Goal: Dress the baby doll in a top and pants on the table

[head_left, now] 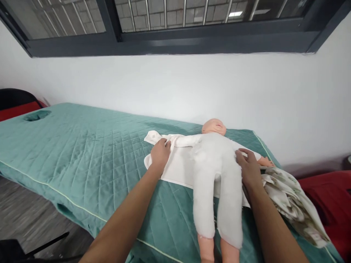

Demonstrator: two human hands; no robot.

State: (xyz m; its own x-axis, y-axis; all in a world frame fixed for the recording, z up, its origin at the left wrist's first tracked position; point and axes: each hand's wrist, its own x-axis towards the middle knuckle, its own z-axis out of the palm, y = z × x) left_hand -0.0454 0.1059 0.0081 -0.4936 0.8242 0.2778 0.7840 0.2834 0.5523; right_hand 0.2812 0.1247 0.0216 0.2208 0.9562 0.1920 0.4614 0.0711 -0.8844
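Observation:
A baby doll with a soft white body, bare head and bare feet lies on its back on the green quilted bed cover. Spread beneath it is a white baby shirt. The doll's arm on the left side lies along the sleeve, its hand hidden in cloth. There my left hand pinches the shirt's sleeve. On the opposite side, my right hand is beside the doll's torso, fingers curled on the shirt's edge. The doll's bare hand sticks out of the sleeve beyond it.
A crumpled floral cloth lies to the right of my right forearm. Red chairs stand past the bed's right end, and a black and red one at the far left. A white wall with a barred window borders the far side.

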